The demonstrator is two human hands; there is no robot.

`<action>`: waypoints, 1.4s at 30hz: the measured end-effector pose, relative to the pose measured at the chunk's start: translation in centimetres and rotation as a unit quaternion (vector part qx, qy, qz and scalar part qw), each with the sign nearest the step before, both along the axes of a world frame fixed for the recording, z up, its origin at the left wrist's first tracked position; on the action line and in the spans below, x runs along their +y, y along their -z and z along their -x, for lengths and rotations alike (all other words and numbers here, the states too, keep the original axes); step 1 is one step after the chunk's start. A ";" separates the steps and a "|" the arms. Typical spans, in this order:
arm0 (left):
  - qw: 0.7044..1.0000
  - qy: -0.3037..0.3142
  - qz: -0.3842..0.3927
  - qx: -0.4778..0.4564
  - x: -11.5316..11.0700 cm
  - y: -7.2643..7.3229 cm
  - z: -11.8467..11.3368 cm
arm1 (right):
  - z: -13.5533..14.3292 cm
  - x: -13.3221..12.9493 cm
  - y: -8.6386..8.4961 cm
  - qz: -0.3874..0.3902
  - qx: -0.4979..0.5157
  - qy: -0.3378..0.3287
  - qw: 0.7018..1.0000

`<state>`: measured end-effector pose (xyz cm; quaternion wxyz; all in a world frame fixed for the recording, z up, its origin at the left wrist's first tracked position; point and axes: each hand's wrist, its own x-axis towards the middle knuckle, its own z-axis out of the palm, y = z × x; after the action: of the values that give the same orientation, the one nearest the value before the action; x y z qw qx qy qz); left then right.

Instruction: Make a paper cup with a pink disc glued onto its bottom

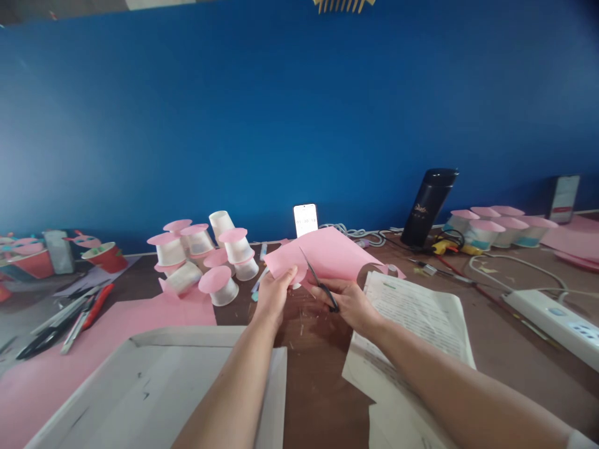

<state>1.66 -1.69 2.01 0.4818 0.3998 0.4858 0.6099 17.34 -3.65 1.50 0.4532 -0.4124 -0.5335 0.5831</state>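
Head-height view, forward and down

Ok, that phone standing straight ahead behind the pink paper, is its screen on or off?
On: the phone shows a bright white screen with dark digits, above the pink paper in the left hand.

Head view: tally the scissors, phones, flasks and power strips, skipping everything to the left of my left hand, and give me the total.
Scissors: 1
Phones: 2 (middle phone, far-right phone)
Flask: 1
Power strip: 1
Total: 5
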 end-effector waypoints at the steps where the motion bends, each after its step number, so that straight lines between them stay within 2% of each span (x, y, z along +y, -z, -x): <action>1: 1.000 -0.001 -0.001 0.001 0.0 0.0 0.0 | 0.1 0.0 0.1 0.003 0.009 0.001 1.000; 6: 1.000 0.011 -0.015 -0.002 0.0 0.2 0.1 | 0.3 -0.1 0.1 0.018 0.032 0.004 0.999; 11: 1.000 -0.003 -0.005 -0.009 0.0 0.2 0.1 | 0.2 -0.3 -0.3 0.005 0.017 -0.004 1.000; 18: 0.995 -0.049 0.032 -0.084 0.2 0.2 -0.5 | 0.4 -0.3 0.2 0.021 0.016 0.016 1.000; 24: 0.982 -0.011 0.053 -0.180 0.3 1.2 -1.3 | 0.6 -0.4 0.5 0.004 0.006 -0.002 1.000; 28: 0.985 -0.015 0.054 -0.162 0.3 1.3 -1.3 | 0.4 -0.3 0.6 0.002 0.011 -0.012 1.000; 34: 0.996 0.026 0.025 -0.084 0.2 1.3 -0.9 | -0.1 0.2 0.7 0.025 0.001 -0.005 1.000; 37: 0.998 0.032 0.021 -0.045 0.3 1.5 -0.6 | -0.3 0.3 0.7 0.009 -0.001 -0.005 1.000; 42: 0.998 0.035 0.016 -0.048 0.3 1.5 -0.4 | -0.3 0.3 0.7 -0.024 -0.006 -0.009 1.000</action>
<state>2.02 -1.36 0.55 0.5320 0.3791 0.4579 0.6029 17.62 -3.32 0.76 0.4545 -0.3999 -0.5534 0.5721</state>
